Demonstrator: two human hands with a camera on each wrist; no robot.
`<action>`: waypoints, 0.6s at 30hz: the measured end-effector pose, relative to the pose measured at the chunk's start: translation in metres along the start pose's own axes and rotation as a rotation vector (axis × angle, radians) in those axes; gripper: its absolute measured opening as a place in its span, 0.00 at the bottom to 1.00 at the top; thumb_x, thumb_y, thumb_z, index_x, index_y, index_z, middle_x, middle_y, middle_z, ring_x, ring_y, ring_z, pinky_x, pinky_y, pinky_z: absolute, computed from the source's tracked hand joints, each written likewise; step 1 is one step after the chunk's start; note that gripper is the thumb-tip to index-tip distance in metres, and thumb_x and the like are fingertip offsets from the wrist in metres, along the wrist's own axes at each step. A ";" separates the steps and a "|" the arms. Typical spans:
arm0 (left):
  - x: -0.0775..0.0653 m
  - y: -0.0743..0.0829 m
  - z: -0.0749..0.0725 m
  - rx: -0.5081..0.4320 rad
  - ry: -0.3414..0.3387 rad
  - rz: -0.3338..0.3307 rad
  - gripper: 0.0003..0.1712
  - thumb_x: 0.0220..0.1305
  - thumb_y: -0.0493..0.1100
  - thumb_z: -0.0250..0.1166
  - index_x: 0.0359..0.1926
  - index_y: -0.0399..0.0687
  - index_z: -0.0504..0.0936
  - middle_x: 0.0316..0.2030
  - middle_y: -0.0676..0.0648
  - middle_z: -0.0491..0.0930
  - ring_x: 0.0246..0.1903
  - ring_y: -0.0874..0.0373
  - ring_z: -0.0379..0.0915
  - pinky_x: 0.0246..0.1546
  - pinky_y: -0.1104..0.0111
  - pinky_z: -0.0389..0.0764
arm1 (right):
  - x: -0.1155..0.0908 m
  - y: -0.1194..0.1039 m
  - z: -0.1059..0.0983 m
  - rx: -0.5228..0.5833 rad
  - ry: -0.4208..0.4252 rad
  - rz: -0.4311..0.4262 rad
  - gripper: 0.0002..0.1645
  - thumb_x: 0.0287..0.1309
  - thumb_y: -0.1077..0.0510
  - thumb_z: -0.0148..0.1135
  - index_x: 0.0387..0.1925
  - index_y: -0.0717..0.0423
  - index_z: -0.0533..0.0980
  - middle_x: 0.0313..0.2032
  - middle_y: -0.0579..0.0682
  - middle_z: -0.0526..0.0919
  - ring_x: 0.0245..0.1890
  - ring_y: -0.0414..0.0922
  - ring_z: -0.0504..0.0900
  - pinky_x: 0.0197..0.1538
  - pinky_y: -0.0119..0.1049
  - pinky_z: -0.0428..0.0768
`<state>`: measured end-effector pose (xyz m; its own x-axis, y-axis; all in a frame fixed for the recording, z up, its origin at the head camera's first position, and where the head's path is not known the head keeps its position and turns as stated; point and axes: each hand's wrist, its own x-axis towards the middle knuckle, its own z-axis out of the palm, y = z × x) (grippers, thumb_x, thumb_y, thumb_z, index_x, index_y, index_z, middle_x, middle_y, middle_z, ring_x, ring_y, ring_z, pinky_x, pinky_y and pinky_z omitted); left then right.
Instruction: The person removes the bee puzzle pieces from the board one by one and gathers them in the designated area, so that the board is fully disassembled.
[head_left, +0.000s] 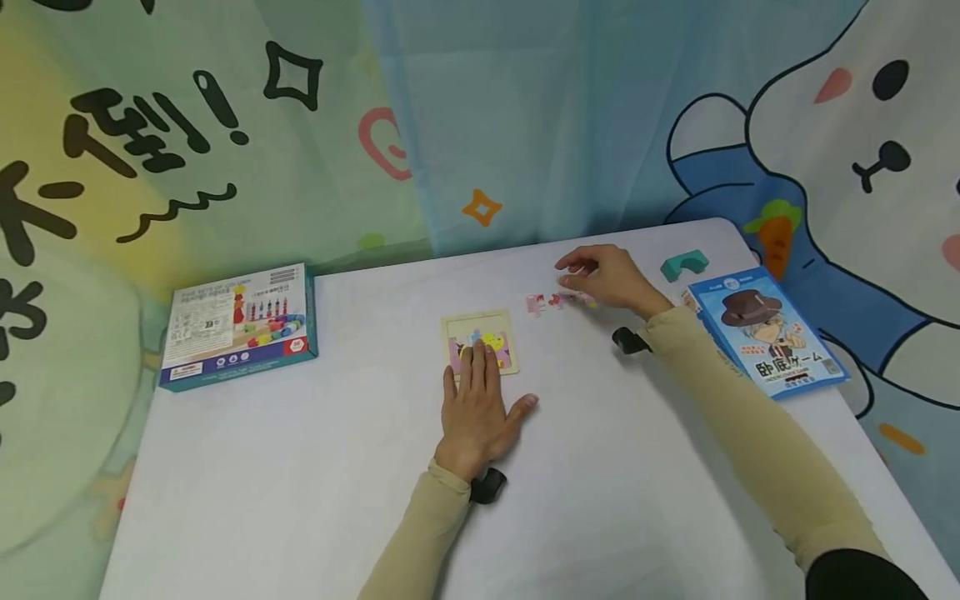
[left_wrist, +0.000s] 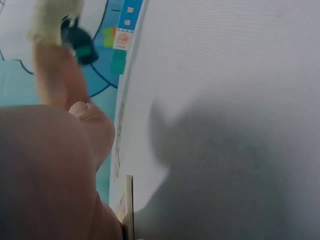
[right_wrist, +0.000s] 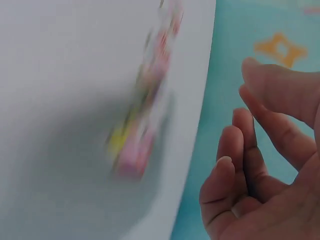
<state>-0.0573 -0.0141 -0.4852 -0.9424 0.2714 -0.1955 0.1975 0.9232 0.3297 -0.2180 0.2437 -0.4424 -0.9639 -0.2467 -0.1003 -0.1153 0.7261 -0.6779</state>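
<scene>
My left hand (head_left: 477, 417) lies with straight fingers on a small jigsaw puzzle board (head_left: 476, 319) that has a pale frame and a pink, yellow and blue picture. In the left wrist view the board's edge (left_wrist: 129, 205) shows beside that hand. My right hand (head_left: 611, 277) is above the table at the back right, its fingers bent loosely with nothing visible between them. Beneath and beside it, several loose puzzle pieces (head_left: 536, 305) lie in a row. The right wrist view shows these pink, red and yellow pieces (right_wrist: 134, 155) blurred, apart from the fingers.
A boxed toy set (head_left: 240, 325) lies at the left back of the white table (head_left: 337, 467). On the right are a blue box (head_left: 772, 329) with a cartoon figure in a hat and a green arch-shaped block (head_left: 683, 264). A printed curtain (head_left: 525, 125) hangs behind the table.
</scene>
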 end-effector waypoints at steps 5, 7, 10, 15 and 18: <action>0.001 0.000 -0.003 0.020 -0.024 0.004 0.58 0.76 0.75 0.46 0.85 0.37 0.45 0.86 0.37 0.40 0.86 0.42 0.37 0.82 0.41 0.45 | 0.015 -0.036 0.031 -0.027 -0.081 -0.163 0.14 0.69 0.59 0.71 0.53 0.59 0.87 0.47 0.58 0.89 0.47 0.54 0.85 0.54 0.48 0.80; 0.001 -0.001 -0.002 0.025 -0.022 0.013 0.57 0.77 0.75 0.46 0.85 0.37 0.45 0.86 0.37 0.40 0.86 0.42 0.37 0.82 0.40 0.45 | 0.018 -0.049 0.043 -0.027 -0.117 -0.202 0.13 0.68 0.60 0.70 0.51 0.59 0.88 0.47 0.57 0.90 0.48 0.54 0.85 0.56 0.49 0.81; 0.002 -0.004 0.001 0.009 -0.032 0.019 0.56 0.77 0.75 0.45 0.86 0.39 0.44 0.86 0.39 0.37 0.86 0.43 0.34 0.82 0.40 0.43 | 0.022 -0.064 0.060 -0.025 -0.161 -0.241 0.11 0.69 0.60 0.69 0.50 0.59 0.88 0.47 0.55 0.90 0.49 0.53 0.85 0.57 0.49 0.82; 0.002 -0.007 0.006 -0.061 -0.064 0.003 0.55 0.78 0.74 0.43 0.86 0.43 0.42 0.87 0.41 0.32 0.86 0.44 0.28 0.82 0.39 0.36 | 0.023 -0.080 0.080 -0.037 -0.249 -0.278 0.11 0.71 0.59 0.68 0.49 0.57 0.89 0.47 0.55 0.89 0.49 0.52 0.86 0.58 0.48 0.83; 0.002 -0.006 0.007 -0.077 -0.066 -0.006 0.53 0.78 0.73 0.45 0.86 0.44 0.44 0.87 0.41 0.34 0.86 0.44 0.28 0.82 0.38 0.35 | 0.024 -0.086 0.088 -0.057 -0.280 -0.290 0.11 0.71 0.59 0.68 0.49 0.57 0.89 0.46 0.55 0.89 0.49 0.52 0.86 0.58 0.48 0.82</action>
<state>-0.0585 -0.0174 -0.4938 -0.9230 0.2859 -0.2576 0.1681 0.9017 0.3983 -0.2099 0.1192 -0.4502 -0.7874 -0.6065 -0.1107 -0.3939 0.6330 -0.6664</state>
